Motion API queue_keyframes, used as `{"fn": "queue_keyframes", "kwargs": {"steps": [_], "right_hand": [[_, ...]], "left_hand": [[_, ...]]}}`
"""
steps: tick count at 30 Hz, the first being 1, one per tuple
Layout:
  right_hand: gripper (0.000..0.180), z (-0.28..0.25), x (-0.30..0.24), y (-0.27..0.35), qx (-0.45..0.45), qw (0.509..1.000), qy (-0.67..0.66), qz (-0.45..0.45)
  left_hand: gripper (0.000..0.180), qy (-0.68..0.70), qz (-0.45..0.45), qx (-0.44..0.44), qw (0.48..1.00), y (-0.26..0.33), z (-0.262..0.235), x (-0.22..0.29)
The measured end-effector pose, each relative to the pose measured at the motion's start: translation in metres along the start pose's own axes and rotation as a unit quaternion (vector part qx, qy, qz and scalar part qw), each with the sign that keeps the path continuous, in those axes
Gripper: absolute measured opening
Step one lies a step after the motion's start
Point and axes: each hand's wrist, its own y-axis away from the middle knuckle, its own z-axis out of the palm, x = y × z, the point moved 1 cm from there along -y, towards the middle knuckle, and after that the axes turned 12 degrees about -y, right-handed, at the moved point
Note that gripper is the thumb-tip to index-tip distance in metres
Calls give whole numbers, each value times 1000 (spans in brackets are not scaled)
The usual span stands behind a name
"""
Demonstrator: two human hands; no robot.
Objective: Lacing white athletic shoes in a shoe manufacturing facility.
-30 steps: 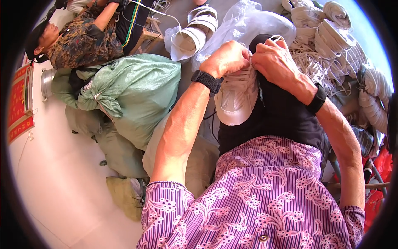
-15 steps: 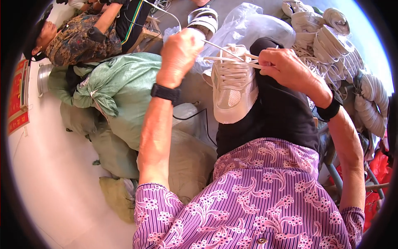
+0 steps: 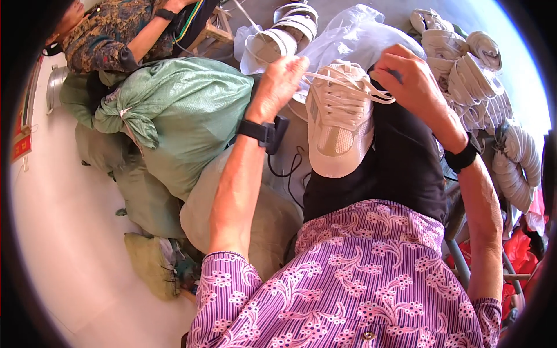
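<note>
A white and beige sneaker (image 3: 342,153) rests on my black-trousered legs, its toe toward me. White shoelaces (image 3: 341,109) criss-cross its front, and loose ends spread sideways at the top by the tongue. My left hand (image 3: 279,84) is just left of the tongue, its fingers closed on a lace that runs to the shoe. On the right, my right hand (image 3: 406,75) is raised beside the collar with bent fingers pinched together, and curved lace strands hang just below its fingertips. Whether a lace end lies inside that pinch is partly hidden.
Nested pale shoes (image 3: 281,40) and clear plastic (image 3: 360,29) lie beyond. A heap of similar shoes (image 3: 473,75) stands at right, red bags (image 3: 519,255) below it. Green sacks (image 3: 185,110) fill the left. Another person (image 3: 110,40) sits at far left.
My left hand has come in toward the shoe, shortening the lace span. My right hand has risen slightly, and the strands beside it now curve slackly. The view has shifted a little.
</note>
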Motion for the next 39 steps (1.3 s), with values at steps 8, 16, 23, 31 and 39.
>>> {"fn": "queue_keyframes", "kwargs": {"steps": [8, 16, 23, 31, 39], "right_hand": [[9, 51, -3, -29, -128, 971, 179, -97], [8, 61, -6, -34, -171, 939, 276, -113], [13, 53, -8, -34, -172, 954, 236, -67], [12, 65, -6, -31, -155, 956, 206, -138], [12, 44, -11, -33, -145, 986, -60, -53]], "left_hand": [[18, 146, -40, -46, 987, 33, 16, 2], [25, 14, 92, 71, 993, -2, 20, 3], [32, -61, 89, -3, 994, -13, 30, 15], [24, -66, 100, -1, 993, -11, 28, 21], [22, -53, 155, 26, 986, -7, 26, 20]]}}
